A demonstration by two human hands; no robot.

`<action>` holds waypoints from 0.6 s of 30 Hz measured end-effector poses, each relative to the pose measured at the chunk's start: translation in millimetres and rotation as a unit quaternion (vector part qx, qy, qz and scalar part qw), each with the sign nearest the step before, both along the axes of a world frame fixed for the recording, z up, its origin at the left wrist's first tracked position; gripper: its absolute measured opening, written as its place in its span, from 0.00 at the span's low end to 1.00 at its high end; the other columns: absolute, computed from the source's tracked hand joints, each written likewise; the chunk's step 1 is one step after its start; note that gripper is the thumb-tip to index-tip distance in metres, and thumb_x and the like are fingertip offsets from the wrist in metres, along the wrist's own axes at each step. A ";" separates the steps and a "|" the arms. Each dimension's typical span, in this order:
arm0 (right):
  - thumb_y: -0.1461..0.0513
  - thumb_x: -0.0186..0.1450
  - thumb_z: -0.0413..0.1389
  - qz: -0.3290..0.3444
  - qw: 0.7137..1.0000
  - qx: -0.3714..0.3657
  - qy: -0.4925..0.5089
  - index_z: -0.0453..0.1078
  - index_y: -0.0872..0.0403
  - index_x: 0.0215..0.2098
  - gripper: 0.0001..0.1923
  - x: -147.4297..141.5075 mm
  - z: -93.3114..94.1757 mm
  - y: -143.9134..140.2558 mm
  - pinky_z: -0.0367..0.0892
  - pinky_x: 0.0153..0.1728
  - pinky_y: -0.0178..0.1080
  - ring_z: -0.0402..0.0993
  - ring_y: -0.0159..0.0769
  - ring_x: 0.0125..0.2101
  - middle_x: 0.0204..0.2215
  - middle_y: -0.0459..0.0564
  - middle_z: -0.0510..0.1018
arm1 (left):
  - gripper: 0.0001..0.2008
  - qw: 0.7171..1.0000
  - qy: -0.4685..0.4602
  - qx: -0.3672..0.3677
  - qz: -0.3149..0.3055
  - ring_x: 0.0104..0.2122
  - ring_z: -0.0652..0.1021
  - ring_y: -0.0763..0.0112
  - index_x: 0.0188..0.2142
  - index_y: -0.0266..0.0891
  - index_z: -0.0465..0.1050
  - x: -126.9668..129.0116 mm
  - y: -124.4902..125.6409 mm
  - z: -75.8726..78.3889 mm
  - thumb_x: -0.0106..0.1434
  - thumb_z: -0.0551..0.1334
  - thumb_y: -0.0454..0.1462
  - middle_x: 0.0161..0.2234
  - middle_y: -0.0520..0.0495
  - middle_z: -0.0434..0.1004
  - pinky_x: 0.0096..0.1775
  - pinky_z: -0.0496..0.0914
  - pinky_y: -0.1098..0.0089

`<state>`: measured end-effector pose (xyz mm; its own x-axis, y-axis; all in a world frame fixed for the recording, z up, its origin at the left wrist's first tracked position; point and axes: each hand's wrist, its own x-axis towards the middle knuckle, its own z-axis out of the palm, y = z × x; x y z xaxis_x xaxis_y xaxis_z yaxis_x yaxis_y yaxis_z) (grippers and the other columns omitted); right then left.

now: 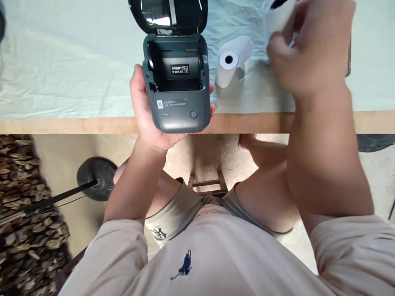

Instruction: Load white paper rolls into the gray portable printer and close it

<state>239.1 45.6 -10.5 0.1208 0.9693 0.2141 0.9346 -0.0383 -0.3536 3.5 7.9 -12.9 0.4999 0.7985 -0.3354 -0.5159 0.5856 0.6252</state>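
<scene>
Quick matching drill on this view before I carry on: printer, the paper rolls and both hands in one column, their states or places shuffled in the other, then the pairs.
Things:
1. label printer
2. paper roll on the table
3. paper roll in hand
4. left hand

States or places:
A. lying on the pale cloth, right of the printer
B. lid open, paper bay empty
C. cupping the printer from below at the table edge
D. held up by the right hand near the top edge

Pairs: 1-B, 2-A, 3-D, 4-C
</scene>
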 end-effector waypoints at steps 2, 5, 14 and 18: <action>0.68 0.56 0.49 0.005 0.997 -0.061 -0.047 0.64 0.57 0.54 0.26 -4.7 -0.7 -0.7 0.59 0.47 0.48 0.69 0.45 0.45 0.43 0.56 0.73 | 0.37 1.000 0.008 -0.001 0.000 0.53 0.71 0.48 0.53 0.41 0.68 0.1 -0.1 0.8 0.61 0.41 0.61 0.42 0.39 0.76 0.48 0.73 0.54; 0.66 0.55 0.50 0.046 0.996 -0.064 -0.036 0.63 0.50 0.55 0.29 -12.1 4.1 -6.6 0.59 0.53 0.49 0.64 0.46 0.54 0.53 0.51 0.67 | 0.37 1.000 0.007 -0.001 -0.012 0.53 0.70 0.47 0.53 0.41 0.68 -0.8 -0.3 1.8 0.62 0.39 0.61 0.43 0.39 0.75 0.49 0.72 0.54; 0.53 0.57 0.53 0.189 0.980 -0.051 -0.046 0.61 0.46 0.55 0.27 -33.3 2.4 -18.3 0.47 0.58 0.63 0.58 0.48 0.59 0.49 0.48 0.71 | 0.39 1.000 0.009 -0.005 0.001 0.55 0.69 0.46 0.59 0.40 0.64 -1.2 -1.7 1.4 0.62 0.40 0.61 0.44 0.38 0.76 0.53 0.68 0.49; 0.56 0.58 0.52 0.172 0.985 0.022 0.006 0.59 0.52 0.57 0.28 -36.6 0.8 -15.4 0.55 0.55 0.54 0.65 0.43 0.51 0.46 0.49 0.72 | 0.37 1.000 0.002 -0.005 -0.001 0.55 0.69 0.46 0.57 0.40 0.66 -1.7 -2.2 1.5 0.62 0.41 0.60 0.44 0.38 0.76 0.51 0.70 0.50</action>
<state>202.5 30.2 -9.6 -0.2101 0.9434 0.2566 0.8855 0.2949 -0.3590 1.8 5.6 -11.4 0.5008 0.7934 -0.3459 -0.5117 0.5938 0.6209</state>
